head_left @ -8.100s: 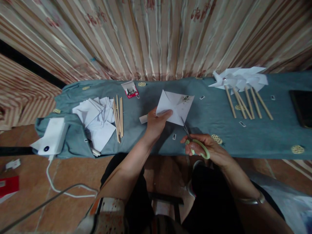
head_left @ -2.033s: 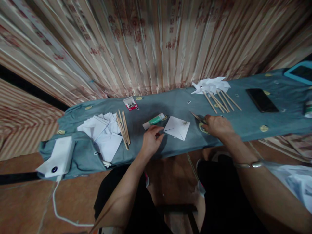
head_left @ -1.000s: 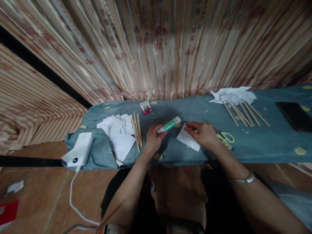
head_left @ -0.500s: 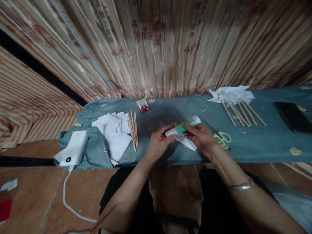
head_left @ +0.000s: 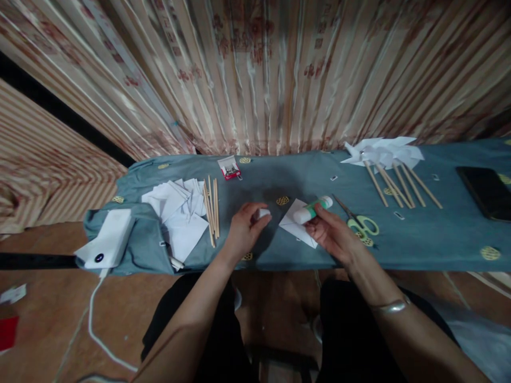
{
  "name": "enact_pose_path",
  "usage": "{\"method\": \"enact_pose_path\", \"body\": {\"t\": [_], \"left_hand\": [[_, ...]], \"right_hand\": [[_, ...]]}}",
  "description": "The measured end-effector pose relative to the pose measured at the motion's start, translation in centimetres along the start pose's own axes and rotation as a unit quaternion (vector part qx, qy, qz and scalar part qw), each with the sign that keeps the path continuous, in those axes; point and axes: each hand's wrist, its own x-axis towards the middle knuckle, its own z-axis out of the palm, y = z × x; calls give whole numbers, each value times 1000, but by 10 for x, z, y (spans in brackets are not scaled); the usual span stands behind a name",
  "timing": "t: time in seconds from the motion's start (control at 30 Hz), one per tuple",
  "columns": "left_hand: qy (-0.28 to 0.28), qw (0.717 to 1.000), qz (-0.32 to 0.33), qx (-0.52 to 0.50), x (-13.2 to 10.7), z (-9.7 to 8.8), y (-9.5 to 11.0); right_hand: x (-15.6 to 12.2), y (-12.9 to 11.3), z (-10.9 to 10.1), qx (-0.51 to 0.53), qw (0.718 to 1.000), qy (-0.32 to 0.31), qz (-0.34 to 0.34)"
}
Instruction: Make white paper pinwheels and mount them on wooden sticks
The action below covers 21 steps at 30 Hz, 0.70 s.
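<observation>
The left hand (head_left: 244, 230), fingers curled and nearly closed, pinches a small, smooth white cap (head_left: 262, 213) above the near half of the table (head_left: 423, 239). The right hand (head_left: 333, 231) is half closed around a glossy plastic glue stick (head_left: 308, 211), a white cylinder with a green band, tilted over a flat white paper square (head_left: 293, 230) near the table's near edge; whether they touch cannot be told. Just right of that hand, scissors (head_left: 362, 225) with slim metal blades and pale-green looped handles lie on the matte, teal, pineapple-printed cloth. Toward the left end, creased white sheets (head_left: 186, 231) overlap in a loose heap beside slender, round wooden sticks (head_left: 211, 210). By the far edge stands an open red-and-white cardboard box (head_left: 230, 170) of shiny metal bits; farther right along it, crisp folded-paper pinwheels (head_left: 387, 151) overlap, their wooden stems pointing toward the near edge.
</observation>
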Motion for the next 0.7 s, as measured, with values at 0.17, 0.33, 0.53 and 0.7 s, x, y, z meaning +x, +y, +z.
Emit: {"method": "enact_pose_path", "body": {"t": [0.17, 0.33, 0.53, 0.7], "left_hand": [[-43, 983, 60, 169, 9, 11, -15], [-28, 980, 61, 188, 15, 21, -26], [-23, 975, 78, 205, 16, 26, -30], [1, 966, 80, 246, 15, 31, -24]], "right_hand": [[1, -3, -6, 53, 998, -25, 18], [2, -14, -17, 37, 999, -19, -17], [-1, -19, -21, 6, 1000, 8, -23], [-1, -24, -24, -90, 993, 25, -69]]}}
